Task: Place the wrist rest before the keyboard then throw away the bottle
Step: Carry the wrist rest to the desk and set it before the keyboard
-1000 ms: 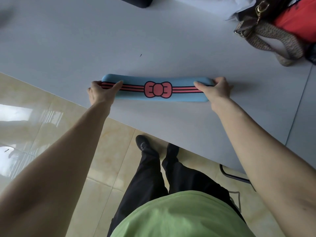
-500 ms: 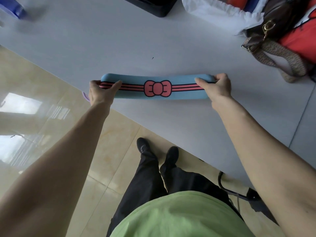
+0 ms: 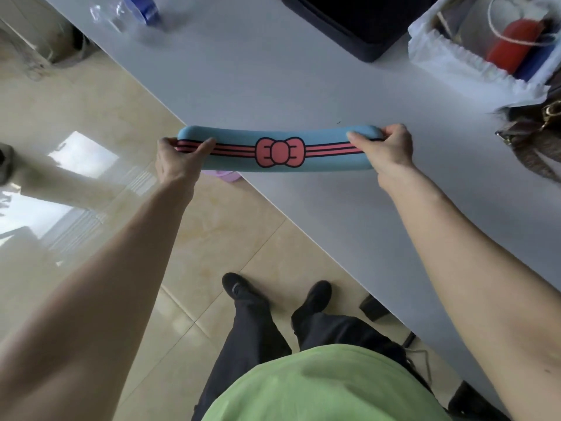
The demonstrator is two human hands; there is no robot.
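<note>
Grey desk, beige tile floor.

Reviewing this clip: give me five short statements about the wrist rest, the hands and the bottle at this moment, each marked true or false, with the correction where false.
1. Both hands hold the wrist rest, one at each end. True: left hand, right hand.
2. The wrist rest is pink with a blue bow. False: it is blue with a pink bow and stripes.
3. The bottle lies on the table at far left. True.
4. The right hand grips the bottle. False: it grips the wrist rest's right end.
5. The wrist rest's left end hangs past the table edge. True.
</note>
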